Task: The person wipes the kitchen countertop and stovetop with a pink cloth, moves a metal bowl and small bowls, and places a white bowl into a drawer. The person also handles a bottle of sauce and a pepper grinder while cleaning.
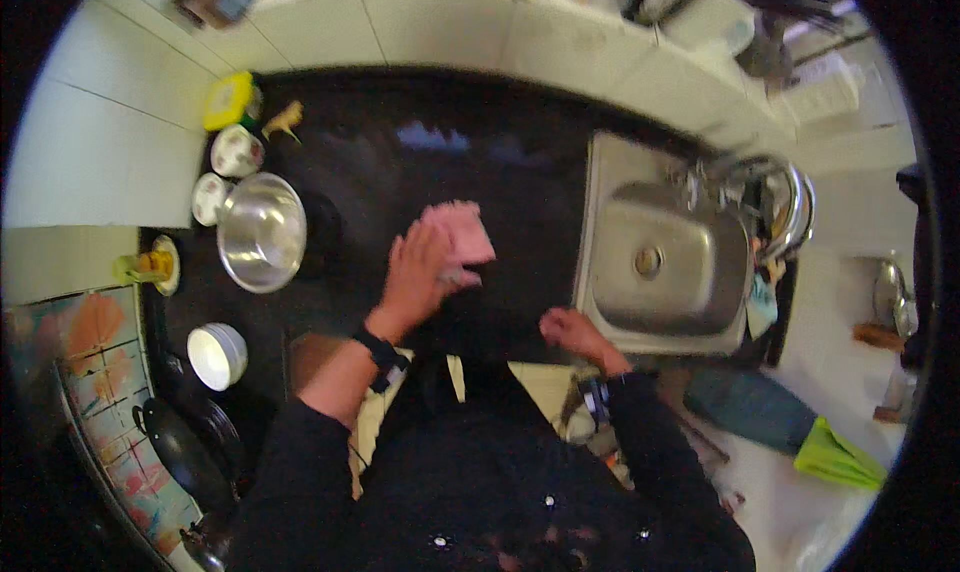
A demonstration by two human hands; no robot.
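My left hand lies over a folded pink cloth on the dark countertop. Its fingers reach away from me across the cloth's left part, and the thumb points right near a lower fold. Part of the cloth is hidden beneath that palm. To the right, my right hand hovers by the counter's front edge, close to the lower left corner of the stainless steel sink. Its fingers are curled in, and nothing shows in them; the hand is slightly blurred.
At the left stand a steel bowl, two small patterned bowls, a white bowl and a yellow container. A piece of ginger lies behind them. A black wok is at lower left; a faucet rises behind the sink.
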